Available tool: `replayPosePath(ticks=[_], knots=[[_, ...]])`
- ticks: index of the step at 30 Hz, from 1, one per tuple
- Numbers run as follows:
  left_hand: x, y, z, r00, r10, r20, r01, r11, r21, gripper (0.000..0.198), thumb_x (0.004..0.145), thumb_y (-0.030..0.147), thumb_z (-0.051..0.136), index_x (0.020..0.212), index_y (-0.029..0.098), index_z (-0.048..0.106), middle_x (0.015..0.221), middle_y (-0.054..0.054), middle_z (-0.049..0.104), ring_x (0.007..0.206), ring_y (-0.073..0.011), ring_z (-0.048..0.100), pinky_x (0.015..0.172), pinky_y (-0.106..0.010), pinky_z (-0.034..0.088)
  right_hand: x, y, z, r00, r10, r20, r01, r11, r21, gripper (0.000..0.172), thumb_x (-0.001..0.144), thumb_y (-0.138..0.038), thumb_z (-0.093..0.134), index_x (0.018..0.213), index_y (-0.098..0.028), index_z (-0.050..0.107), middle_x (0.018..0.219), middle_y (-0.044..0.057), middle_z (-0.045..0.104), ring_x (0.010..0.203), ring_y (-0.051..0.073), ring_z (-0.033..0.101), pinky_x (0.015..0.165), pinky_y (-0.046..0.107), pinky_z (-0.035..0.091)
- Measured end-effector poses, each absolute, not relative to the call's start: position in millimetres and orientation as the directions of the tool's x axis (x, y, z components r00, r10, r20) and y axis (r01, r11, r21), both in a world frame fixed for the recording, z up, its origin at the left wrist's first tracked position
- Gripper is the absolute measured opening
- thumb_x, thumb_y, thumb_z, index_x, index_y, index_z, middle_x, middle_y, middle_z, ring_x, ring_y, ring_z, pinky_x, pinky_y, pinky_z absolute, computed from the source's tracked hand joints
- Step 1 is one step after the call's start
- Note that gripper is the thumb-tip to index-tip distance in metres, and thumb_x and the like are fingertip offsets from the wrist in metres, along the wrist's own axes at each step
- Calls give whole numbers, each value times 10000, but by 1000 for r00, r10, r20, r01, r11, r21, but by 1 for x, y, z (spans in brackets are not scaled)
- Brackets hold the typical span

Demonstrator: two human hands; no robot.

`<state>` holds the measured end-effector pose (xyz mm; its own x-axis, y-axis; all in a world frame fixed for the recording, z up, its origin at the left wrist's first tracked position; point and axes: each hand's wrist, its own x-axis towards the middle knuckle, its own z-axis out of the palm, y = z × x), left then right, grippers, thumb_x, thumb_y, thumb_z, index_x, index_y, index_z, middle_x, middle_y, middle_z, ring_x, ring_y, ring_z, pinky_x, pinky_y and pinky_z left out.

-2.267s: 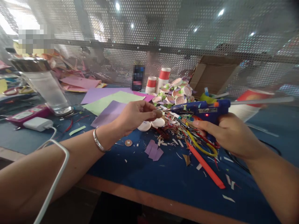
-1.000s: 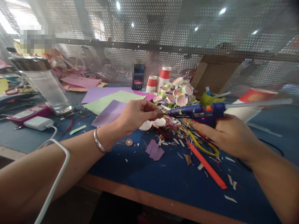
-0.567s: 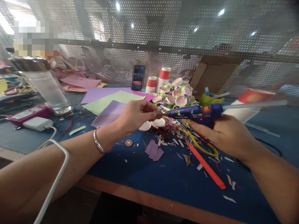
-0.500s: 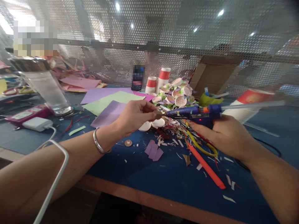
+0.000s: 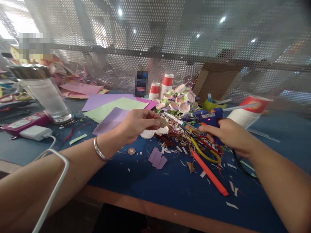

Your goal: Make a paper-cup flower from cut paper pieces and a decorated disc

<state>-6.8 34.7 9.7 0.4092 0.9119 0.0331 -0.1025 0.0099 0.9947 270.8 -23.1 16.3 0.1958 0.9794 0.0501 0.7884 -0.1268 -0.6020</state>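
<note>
one blue glue gun (image 5: 215, 121) in right hand (image 5: 229, 133), its label (image 5: 209, 115) unreadable

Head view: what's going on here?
A person is working at a blue table. The right-hand grip holds a blue glue gun, nozzle pointing toward a small brown piece pinched in the left-hand grip; there seems to be a gap between them. Purple scraps lie nearby.

Blown-out glare upper left; small lights (image 5: 120, 12) glint across perforated panel (image 5: 179, 38); bottom centre dark; edges stretched, soft.
</note>
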Motion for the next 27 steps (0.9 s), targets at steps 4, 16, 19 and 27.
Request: replayPosePath(ticks=[4,16,19,27], knots=[[-7,35,10,415,909,27,-84,9,996,84,762,88,761,835,117,732,785,-27,754,713,-91,671,739,-251,520,278,-23,14,200,977,-78,659,-193,-727,414,882,-462,590,560,-222,491,519,11,539,482,128,500,520,301,409],[-10,37,8,427,903,52,-74,-22,997,75,767,122,749,839,134,731,834,-38,761,765,-110,681,790,-278,531,299,-13,7,419,904,-86,725,-390,-568,457,857,-547,643,552,-238,500,563,35,558,525,170,530,547,357,418],[-10,38,7,422,905,59,-77,-29,997,86,753,132,759,835,140,734,831,-38,756,774,-120,683,802,-293,529,299,-15,15,464,878,116,832,-386,-399,378,788,-483,723,539,-245,568,561,43,539,574,195,478,605,387,360],[-9,41,4,447,890,86,-65,-63,996,144,715,179,797,832,142,722,819,-36,752,765,-118,676,790,-291,531,215,-43,13,-145,948,282,917,236,-321,222,876,-479,664,914,-272,736,899,15,719,783,174,642,735,311,479]])
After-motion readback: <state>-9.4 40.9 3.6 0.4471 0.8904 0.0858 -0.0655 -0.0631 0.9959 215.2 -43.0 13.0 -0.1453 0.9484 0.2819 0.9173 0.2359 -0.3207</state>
